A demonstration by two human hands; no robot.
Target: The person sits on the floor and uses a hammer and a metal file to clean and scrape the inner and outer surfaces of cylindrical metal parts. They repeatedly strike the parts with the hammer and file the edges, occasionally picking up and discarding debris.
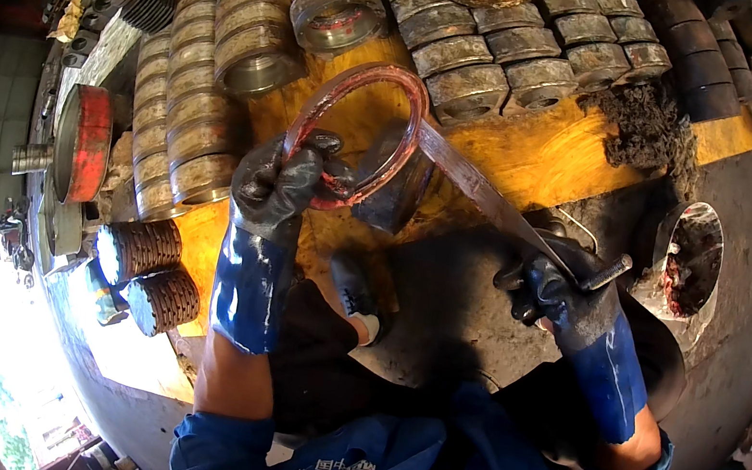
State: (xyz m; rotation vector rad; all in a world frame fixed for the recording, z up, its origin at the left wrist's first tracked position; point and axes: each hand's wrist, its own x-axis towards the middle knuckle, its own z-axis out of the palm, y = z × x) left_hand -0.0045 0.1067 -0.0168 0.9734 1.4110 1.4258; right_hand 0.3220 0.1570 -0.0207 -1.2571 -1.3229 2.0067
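Observation:
My left hand (279,184), in a black and blue rubber glove, is closed around the lower left of a metal ring (311,107) smeared with reddish grease. The ring is held up off the yellow surface, tilted so that its opening shows. In my right hand (571,298), gloved the same way, is a long flat scraper (480,190) with a metal handle end sticking out past the fist. Its blade tip meets the ring's right side; whether it presses there I cannot tell. Partly behind the ring stands a dark cylindrical piece (396,180).
Rows of thick metal rings (511,46) line the far side, with long ring stacks (229,48) at left. One wide ring (336,17) sits apart. A dark fibrous clump (646,130) lies right. An open container (654,277) holds reddish grease. A red-rimmed drum (90,144) stands left.

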